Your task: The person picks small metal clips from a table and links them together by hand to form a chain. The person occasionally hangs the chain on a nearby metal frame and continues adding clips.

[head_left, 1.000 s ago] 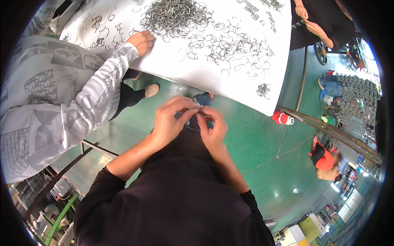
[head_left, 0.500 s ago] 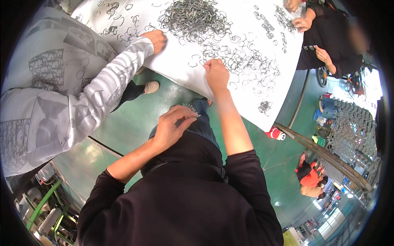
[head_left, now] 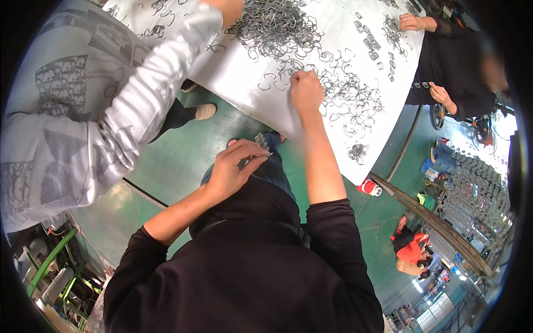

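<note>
My left hand [head_left: 236, 169] is held low over my lap, thumb and fingertips pinched on a small shiny metal piece that mostly hides behind them. Just beyond the fingertips shows a short row of metal links [head_left: 261, 141]; whether it hangs from that piece I cannot tell. My right hand [head_left: 307, 93] rests at the white tabletop [head_left: 244, 91] with its fingers drawn together, by the left edge of scattered, open C-shaped metal rings [head_left: 350, 91]. What its fingertips hold, if anything, is hidden. A dense heap of the same rings [head_left: 272, 28] lies farther off.
A co-worker's grey-sleeved arm [head_left: 150, 100] reaches over the table at left. Across at right, another person's hand [head_left: 442, 97] holds a strip of links. Small ring groups [head_left: 371, 44] lie near that person. A red-and-white bottle [head_left: 369, 187] stands below the table corner.
My right hand has shifted slightly in the view with the table. The grey-sleeved arm has reached farther toward the heap. The person at right has one hand lower on the strip. My left hand stays pinched.
</note>
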